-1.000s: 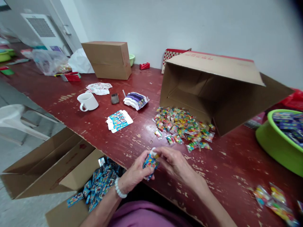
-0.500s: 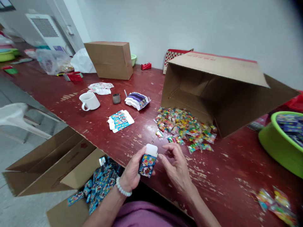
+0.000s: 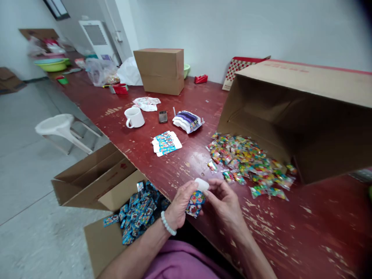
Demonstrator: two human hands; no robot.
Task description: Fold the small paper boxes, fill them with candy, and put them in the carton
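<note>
Above the near edge of the surface [image 3: 290, 232], the left hand [image 3: 180, 204] has its grip clenched round a small printed box [image 3: 195, 202]. The right hand [image 3: 226, 202] pinches the box's white flap. A sweets pile [image 3: 247, 162] lies at two o'clock.

Table [image 3: 290, 232]: red, paint chipped.
Big box [image 3: 314, 81]: on its side, open, on the table.
Sweets [image 3: 247, 162]: bright pile at the big box's mouth.
Mug [image 3: 134, 117]: white, next to a dark phone [image 3: 163, 116].
Floor box [image 3: 101, 244]: open, full of little blue packs [image 3: 139, 207].
Stool [image 3: 62, 126]: white, on the floor.
</note>
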